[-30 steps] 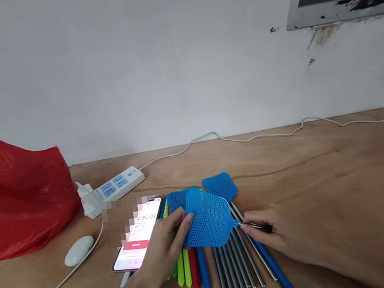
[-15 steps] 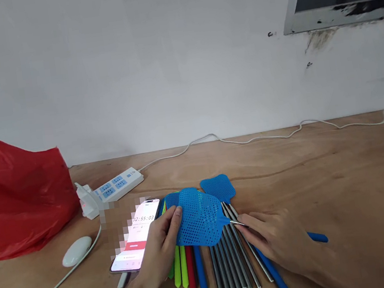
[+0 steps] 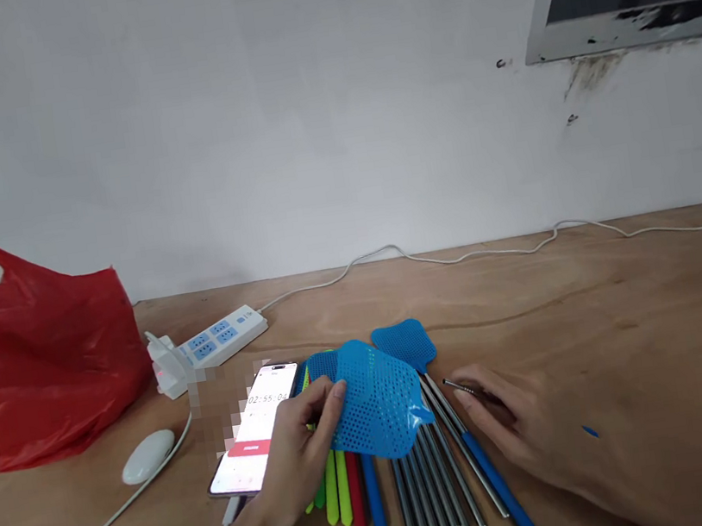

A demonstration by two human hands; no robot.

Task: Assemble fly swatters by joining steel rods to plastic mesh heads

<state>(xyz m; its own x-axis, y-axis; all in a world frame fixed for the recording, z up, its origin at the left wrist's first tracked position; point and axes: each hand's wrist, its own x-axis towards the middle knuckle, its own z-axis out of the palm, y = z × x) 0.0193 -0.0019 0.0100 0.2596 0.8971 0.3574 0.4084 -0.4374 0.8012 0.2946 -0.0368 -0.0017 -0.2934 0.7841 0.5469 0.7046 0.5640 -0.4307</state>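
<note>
My left hand point(image 3: 313, 434) pinches a perforated blue fly swatter head point(image 3: 377, 403) by its left edge; its short socket points right. My right hand point(image 3: 504, 420) is closed around a thin metal rod point(image 3: 463, 386), whose bare tip stands apart from the socket. A small blue piece point(image 3: 590, 431) shows past that hand, perhaps the rod's grip end. Below the head lie several metal tubes point(image 3: 424, 505) side by side. A blue fly swatter point(image 3: 405, 344) with a metal shaft and blue handle point(image 3: 505, 494) lies on the table beside them.
Green, red and blue handles point(image 3: 356, 497) stick out under the swatter head. A lit phone point(image 3: 261, 432) with a timer lies left of my left hand. Further left are a power strip point(image 3: 223, 335), a white oval device point(image 3: 148, 457) and a red plastic bag point(image 3: 44, 358). A cable runs along the wall.
The metal rod in my right hand has come away from the swatter head's socket and moved right. The head, still in my left hand, has tilted a little.
</note>
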